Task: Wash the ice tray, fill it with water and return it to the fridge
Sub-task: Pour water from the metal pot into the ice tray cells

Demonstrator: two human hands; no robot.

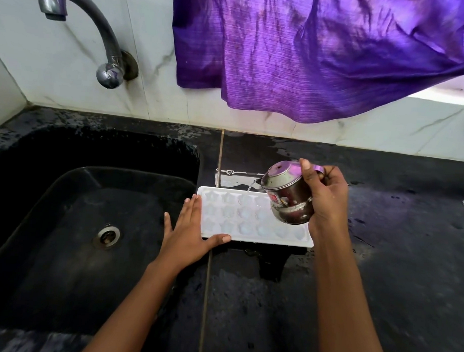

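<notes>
A white ice tray [240, 218] with star-shaped cells lies flat on the black counter, just right of the sink. My left hand [189, 232] lies flat with straight fingers against the tray's left end, its thumb along the near edge. My right hand [327, 200] grips a small steel spouted pot [288, 196], tilted to the left over the tray's right part. A thin stream of water runs from its spout into a cell at the tray's far edge. Several cells look filled.
A black sink [87, 223] with a metal drain [108, 236] takes up the left. A grey tap [81, 25] juts from the tiled wall above it. A purple cloth [309, 52] hangs at the upper right. The black counter [393, 260] is wet.
</notes>
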